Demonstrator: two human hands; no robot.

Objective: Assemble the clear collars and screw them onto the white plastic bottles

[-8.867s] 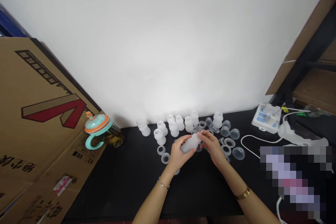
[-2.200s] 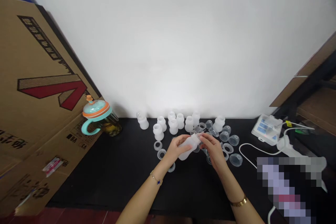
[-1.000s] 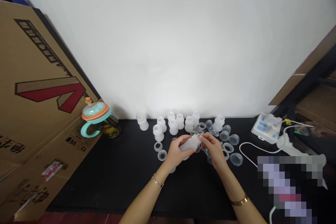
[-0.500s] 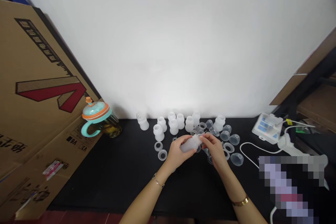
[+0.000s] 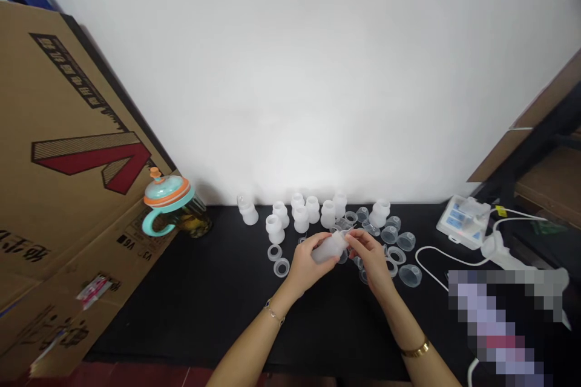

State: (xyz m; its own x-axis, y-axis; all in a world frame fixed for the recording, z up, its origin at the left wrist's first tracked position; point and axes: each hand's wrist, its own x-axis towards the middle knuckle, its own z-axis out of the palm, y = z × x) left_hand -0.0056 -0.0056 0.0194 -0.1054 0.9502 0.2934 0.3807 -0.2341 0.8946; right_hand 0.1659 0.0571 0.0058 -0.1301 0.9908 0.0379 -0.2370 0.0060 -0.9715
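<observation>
A translucent waisted baby bottle (image 5: 330, 248) is held tilted above the black table (image 5: 200, 302), its body wrapped by the left hand (image 5: 308, 263) and its neck turned toward the right hand (image 5: 368, 253). The right hand is drawn narrow, its thumb and fingertips closed at the neck end of that same bottle. Of the bottles in view, only one, the clear-topped bottle (image 5: 248, 213) at the far left of the group, is seen with a dome over its mouth, so it may be judged the one furthest along. The standing bottles (image 5: 275, 230) nearer the middle appear uncapped, while loose ring collars (image 5: 281, 267) and clear dome caps (image 5: 410, 276) are spread about them, unfitted; by that measure, little seems to be finished and most seems to be left. Whether a thin clear piece is also pinched at the neck cannot be told, since the fingers cover it. Several rings and caps are partly hidden behind the right hand and are hard to count. The white corded device (image 5: 502, 256) is partly lost where the lower right is blurred out, and both forearms are cut off below
</observation>
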